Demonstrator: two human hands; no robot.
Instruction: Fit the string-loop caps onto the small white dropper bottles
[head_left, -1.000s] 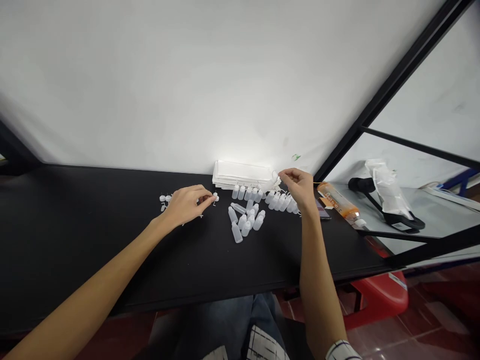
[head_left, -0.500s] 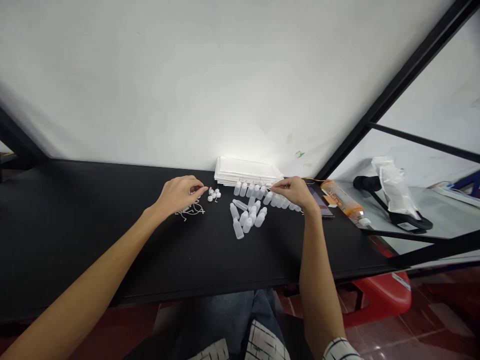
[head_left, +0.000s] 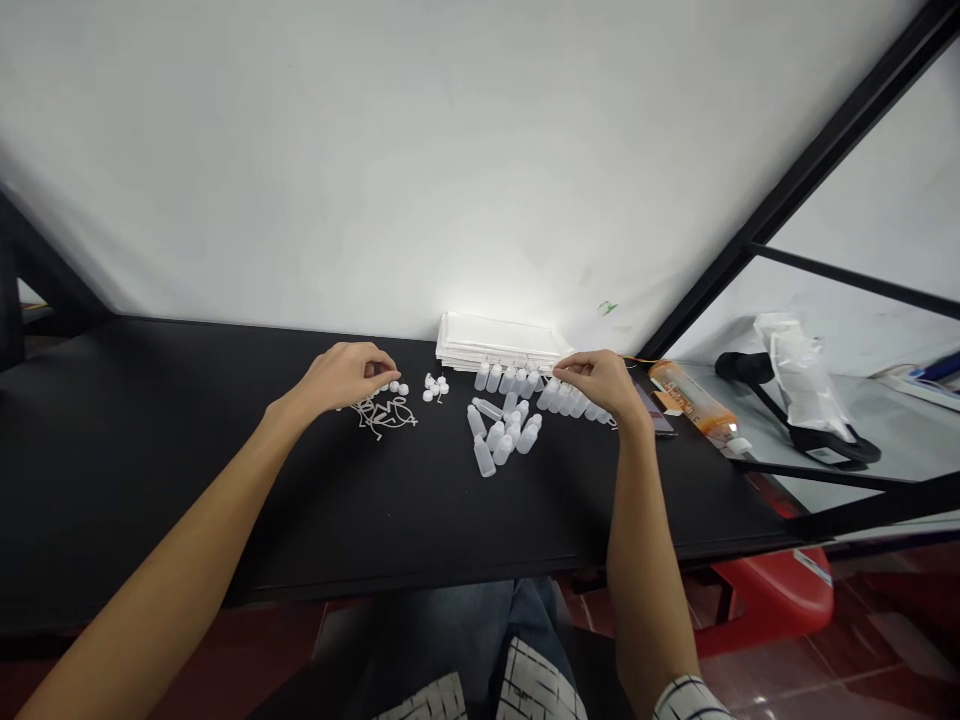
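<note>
My left hand is above a small pile of white caps and thin curved white strips. Its fingertips are drawn together at the caps, and whatever is between them is hidden. Over a row of small translucent bottles, my right hand has thumb and forefinger pinched beside the bottle tops; I cannot make out what they hold. More capped bottles stand upright to its left. In front, several bottles are bunched together, some lying down. A few white caps sit apart between the hands.
Against the wall lies a stack of flat white sheets or packs on the black table. On the right are a dark flat object, an orange-labelled plastic bottle and a black metal frame. A red stool stands below.
My left hand has moved left from beside the separate caps to the caps by the strips, uncovering more of them. My right hand stays at the bottle row. The view has shifted slightly.
</note>
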